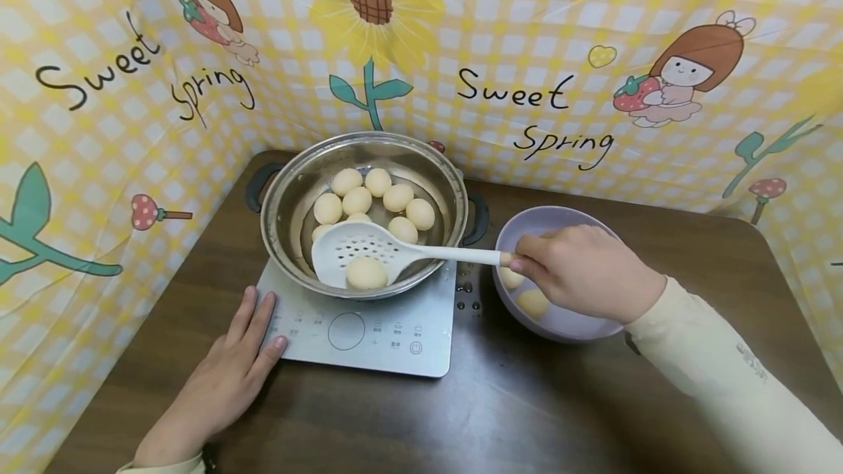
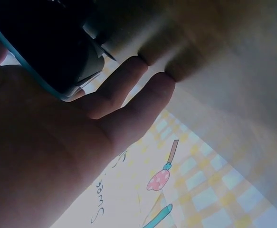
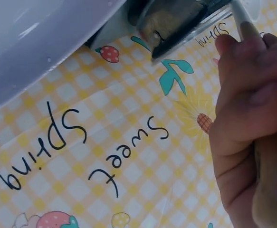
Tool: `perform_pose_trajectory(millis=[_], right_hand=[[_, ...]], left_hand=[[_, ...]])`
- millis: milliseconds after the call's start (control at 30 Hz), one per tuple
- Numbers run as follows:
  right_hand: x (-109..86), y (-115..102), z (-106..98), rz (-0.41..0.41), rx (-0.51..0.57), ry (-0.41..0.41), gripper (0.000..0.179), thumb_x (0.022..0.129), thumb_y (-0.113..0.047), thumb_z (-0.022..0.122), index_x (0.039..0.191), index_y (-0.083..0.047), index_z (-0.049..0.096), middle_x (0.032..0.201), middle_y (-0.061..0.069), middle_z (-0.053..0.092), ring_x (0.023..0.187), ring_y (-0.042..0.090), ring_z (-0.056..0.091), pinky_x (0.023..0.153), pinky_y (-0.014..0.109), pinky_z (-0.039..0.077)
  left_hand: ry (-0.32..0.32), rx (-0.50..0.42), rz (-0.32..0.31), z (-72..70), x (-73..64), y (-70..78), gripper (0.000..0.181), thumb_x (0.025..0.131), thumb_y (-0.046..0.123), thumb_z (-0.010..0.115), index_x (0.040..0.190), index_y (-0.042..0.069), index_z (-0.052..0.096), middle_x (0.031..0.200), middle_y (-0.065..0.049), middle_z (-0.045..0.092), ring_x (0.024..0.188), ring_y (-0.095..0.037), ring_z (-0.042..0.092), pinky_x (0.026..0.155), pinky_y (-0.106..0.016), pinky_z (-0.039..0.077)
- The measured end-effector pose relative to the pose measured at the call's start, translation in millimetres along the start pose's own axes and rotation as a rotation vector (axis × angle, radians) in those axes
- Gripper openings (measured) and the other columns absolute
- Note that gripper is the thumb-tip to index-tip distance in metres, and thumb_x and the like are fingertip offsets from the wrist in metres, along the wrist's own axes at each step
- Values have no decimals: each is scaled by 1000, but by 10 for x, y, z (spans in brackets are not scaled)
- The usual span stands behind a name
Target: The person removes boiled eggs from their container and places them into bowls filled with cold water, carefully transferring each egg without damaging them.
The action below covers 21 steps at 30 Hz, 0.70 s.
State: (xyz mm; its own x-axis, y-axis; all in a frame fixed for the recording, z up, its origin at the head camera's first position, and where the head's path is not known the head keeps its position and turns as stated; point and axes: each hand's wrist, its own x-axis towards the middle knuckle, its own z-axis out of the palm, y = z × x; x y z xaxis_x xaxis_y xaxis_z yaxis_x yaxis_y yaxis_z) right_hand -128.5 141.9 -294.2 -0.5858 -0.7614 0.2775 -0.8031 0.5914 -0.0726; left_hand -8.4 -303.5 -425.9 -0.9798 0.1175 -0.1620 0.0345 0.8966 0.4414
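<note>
My right hand (image 1: 582,269) grips the handle of a white slotted spoon (image 1: 454,254) above a purple bowl (image 1: 510,229). The spoon's perforated head carries one pale egg (image 1: 366,273) over the near side of a steel pot (image 1: 279,243). Several more eggs (image 1: 357,200) lie in the pot, some partly hidden by the spoon. Two eggs (image 1: 533,303) show in the bowl, partly covered by my right hand. Fingers extended, my left hand (image 1: 227,371) rests at the left edge of a white induction cooker (image 1: 402,357). The pot stands on that cooker.
Dark handles (image 1: 476,218) stick out from both sides of the pot. Water drops (image 1: 465,287) dot the brown table (image 1: 527,401) between cooker and bowl. A yellow checked cloth (image 1: 500,42) with printed figures hangs behind and at the sides.
</note>
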Motion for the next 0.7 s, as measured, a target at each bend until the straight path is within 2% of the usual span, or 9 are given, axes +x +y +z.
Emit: perform_pose_trajectory(millis=[233, 400, 533, 700], right_hand=[[114, 3, -103, 43, 88, -116, 27, 98, -22, 69, 73, -19, 61, 55, -14, 32, 48, 1, 27, 45, 26, 31], [204, 47, -155, 108, 182, -235, 31, 101, -26, 65, 71, -22, 60, 56, -12, 33, 49, 1, 29, 46, 25, 31], [267, 102, -173, 180, 304, -335, 33, 104, -26, 61, 71, -21, 59, 57, -10, 35, 47, 3, 33, 45, 25, 33], [271, 164, -162, 310, 482, -452, 31, 106, -29, 56, 78, -17, 62, 58, -4, 42, 37, 8, 41, 38, 28, 37]], left_hand=[[7, 1, -2, 3, -4, -4, 70, 110, 43, 37, 164, 13, 2, 167, -15, -12, 133, -65, 27, 96, -77, 29], [11, 0, -6, 10, -15, -3, 70, 110, 43, 38, 164, 14, 3, 167, -15, -11, 133, -65, 27, 96, -78, 29], [10, 1, -7, 7, -18, -5, 70, 110, 43, 37, 164, 13, 3, 167, -16, -11, 132, -66, 27, 96, -78, 29], [4, -4, -5, 1, -14, 3, 70, 110, 44, 37, 164, 13, 3, 167, -17, -11, 133, -65, 27, 96, -78, 29]])
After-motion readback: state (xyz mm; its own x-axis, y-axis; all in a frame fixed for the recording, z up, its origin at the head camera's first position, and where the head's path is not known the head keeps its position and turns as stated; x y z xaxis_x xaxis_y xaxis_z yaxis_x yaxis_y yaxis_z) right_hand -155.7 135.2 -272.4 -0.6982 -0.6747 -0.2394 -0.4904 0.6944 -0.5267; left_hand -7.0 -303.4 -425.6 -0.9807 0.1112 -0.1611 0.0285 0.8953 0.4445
